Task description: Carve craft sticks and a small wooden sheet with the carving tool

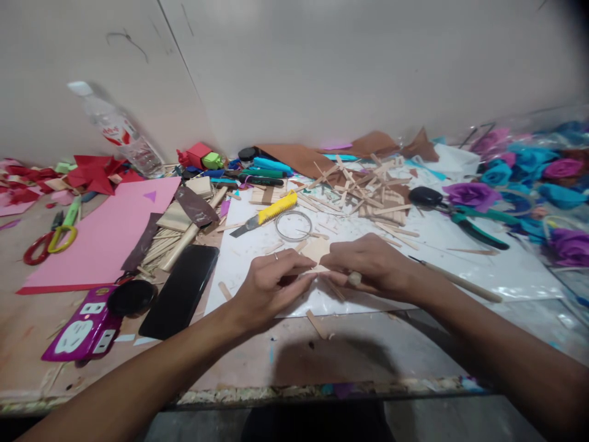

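Note:
My left hand (271,279) is closed, its thumb and forefinger pinching the edge of a small pale, thin piece of wood (317,248). From the other side my right hand (368,264) grips the same piece, so the fingertips of both hands nearly meet. A round wooden handle end (354,279) sticks out between the fingers of my right hand; the rest of that tool is hidden. Beneath the hands lies a white sheet (251,276) strewn with wood slivers. Beyond them are a metal ring (293,226) and a yellow utility knife (269,213).
Behind lies a heap of wooden sticks (354,190). Pliers (478,224) and a wooden-handled tool (460,281) are at right, near paper flowers (519,166). At left are a phone (181,291), a purple power strip (85,328), scissors (59,236) and a bottle (115,129).

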Motion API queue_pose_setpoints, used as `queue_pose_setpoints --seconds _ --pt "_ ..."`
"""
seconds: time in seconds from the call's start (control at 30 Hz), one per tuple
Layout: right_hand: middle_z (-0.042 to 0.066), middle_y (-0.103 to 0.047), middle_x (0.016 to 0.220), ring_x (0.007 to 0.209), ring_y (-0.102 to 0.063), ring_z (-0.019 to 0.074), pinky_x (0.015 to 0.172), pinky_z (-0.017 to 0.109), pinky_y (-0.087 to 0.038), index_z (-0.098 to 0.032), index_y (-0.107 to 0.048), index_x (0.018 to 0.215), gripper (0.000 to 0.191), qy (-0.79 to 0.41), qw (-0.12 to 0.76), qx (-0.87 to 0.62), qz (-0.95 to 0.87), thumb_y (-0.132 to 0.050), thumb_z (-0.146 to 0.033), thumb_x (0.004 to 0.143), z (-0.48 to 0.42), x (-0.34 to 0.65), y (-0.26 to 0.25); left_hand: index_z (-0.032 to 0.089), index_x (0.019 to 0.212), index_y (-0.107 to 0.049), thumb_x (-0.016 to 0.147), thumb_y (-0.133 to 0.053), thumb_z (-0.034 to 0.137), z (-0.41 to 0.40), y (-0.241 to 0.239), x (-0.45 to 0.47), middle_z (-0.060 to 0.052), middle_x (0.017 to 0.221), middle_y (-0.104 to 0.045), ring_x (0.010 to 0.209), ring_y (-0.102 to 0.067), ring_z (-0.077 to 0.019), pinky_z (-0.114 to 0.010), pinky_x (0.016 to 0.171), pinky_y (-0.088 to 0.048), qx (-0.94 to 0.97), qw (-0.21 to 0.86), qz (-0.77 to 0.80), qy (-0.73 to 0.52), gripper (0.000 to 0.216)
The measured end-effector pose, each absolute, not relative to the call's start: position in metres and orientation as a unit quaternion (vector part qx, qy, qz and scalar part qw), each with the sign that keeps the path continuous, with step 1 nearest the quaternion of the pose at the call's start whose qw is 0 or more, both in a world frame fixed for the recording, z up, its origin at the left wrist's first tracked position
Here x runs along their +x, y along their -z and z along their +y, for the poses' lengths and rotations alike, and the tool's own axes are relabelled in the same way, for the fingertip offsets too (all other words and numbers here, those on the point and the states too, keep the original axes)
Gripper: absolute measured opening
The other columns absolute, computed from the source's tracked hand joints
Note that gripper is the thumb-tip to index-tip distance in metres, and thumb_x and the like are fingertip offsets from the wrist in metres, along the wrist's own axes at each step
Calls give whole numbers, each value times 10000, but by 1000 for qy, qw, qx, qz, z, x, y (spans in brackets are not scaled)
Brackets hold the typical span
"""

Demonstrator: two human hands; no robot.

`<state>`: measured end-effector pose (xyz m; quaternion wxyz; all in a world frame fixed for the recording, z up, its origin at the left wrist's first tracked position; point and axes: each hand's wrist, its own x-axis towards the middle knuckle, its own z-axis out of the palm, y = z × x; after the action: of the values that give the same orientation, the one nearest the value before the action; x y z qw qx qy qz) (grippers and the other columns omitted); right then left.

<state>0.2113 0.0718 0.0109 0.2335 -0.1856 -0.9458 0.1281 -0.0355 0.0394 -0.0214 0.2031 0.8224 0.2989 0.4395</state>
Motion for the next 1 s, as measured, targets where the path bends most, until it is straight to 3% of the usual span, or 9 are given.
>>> queue_pose_setpoints --seconds 0.13,0.33,0.5,0.73,1.0 --pt "1 -602 774 635 -503 104 592 264 -297 -127 -688 1032 232 -132 234 -181 -946 -516 -274 1080 72 212 -10 135 1071 -717 920 -753 145 40 24 -36 -47 881 -742 721 -665 -87 -171 622 -499 824 201 298 -439 155" --pt "0 -594 752 623 -502 105 585 264 -285 -138 -688 1024 272 -114 235 -189 -947 -487 -308 1093 71 212 -12 126 1189 -699 866 -820 180 39 27 -38 -30 852 -754 668 -671 -77 -137 579 -520 798 206 329 -461 348" --pt "-9 -572 724 604 -481 106 572 263 -276 -150 -680 1041 276 -89 249 -185 -947 -452 -292 1103 71 213 -13 145 1138 -719 882 -801 158 39 23 -36 -49 919 -773 738 -709 -97 -165 638 -563 805 176 311 -474 269" --pt "-22 -551 721 597 -472 104 565 259 -277 -150 -689 1106 278 -83 258 -180 -946 -456 -303 1105 72 213 -10 127 1056 -735 913 -769 162 39 17 -35 -40 806 -732 677 -680 -103 -203 596 -513 818 158 285 -474 151" --pt "-15 -572 715 585 -483 94 559 254 -273 -136 -700 1080 285 -70 259 -182 -946 -467 -299 1103 72 212 -11 154 1147 -699 886 -799 216 38 23 -35 -51 933 -767 781 -738 -125 -181 621 -594 796 196 331 -467 287"
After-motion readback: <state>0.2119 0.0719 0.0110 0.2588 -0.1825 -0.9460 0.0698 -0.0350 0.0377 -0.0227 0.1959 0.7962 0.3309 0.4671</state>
